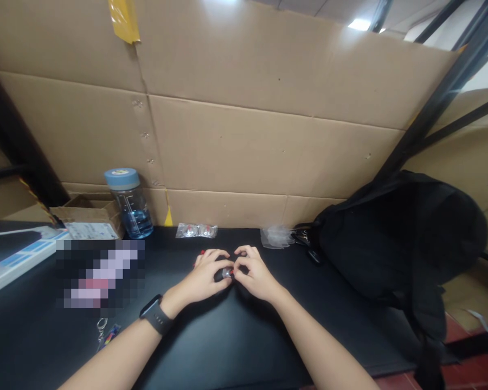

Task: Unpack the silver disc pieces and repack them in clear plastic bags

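Both hands meet in the middle of the black desk (236, 336). The left hand (203, 277), with a black smartwatch (156, 315) on its wrist, has its fingers (214, 254) curled closed around a small black piece with a silver tip (224, 274). The right hand (255, 275) pinches the silver end with its fingers (244, 251) almost closed. The piece is just above the desk, between the two hands. Something red shows beside it, too small to identify. It seems the hands rest low on the desk to give the small part steady support.

Behind them lie a clear packet with two round metal parts (196, 231) and a crumpled clear plastic bag (276, 236). A transparent water bottle with a blue lid (129, 203) stands at the back left. A black backpack (394, 238) crowds the right side, and a brown cardboard wall (268, 135) closes the back.
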### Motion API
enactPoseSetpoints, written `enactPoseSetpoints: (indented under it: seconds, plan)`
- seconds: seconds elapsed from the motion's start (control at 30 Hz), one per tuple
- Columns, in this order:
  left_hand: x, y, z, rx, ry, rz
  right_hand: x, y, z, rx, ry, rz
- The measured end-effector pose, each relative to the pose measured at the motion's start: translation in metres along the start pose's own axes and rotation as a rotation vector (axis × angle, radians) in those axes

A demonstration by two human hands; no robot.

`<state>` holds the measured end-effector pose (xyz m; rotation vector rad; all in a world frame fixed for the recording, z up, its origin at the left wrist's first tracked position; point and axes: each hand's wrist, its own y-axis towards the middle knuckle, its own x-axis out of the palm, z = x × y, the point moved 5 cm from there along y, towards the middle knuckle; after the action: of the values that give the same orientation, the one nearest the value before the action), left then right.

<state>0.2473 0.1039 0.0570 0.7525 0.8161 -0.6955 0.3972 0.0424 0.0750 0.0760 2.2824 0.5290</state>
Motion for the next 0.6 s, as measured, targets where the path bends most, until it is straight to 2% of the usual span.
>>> enactPoseSetpoints:
  seconds: [0.2,0.3,0.47,0.6]
  plan:
    - [0.006,0.001,0.006,0.068,-0.043,-0.022,-0.002,-0.001,0.003,-0.068,-0.069,-0.056]
    - [0.006,0.000,0.008,0.085,-0.056,-0.054,-0.012,0.004,0.010,-0.065,-0.088,-0.038]
    - [-0.009,0.001,0.005,0.081,-0.067,-0.026,-0.055,0.008,0.053,0.094,-0.300,0.225]
    - [-0.034,0.004,-0.016,0.014,-0.019,0.113,-0.090,-0.002,0.093,0.244,-0.500,0.451]
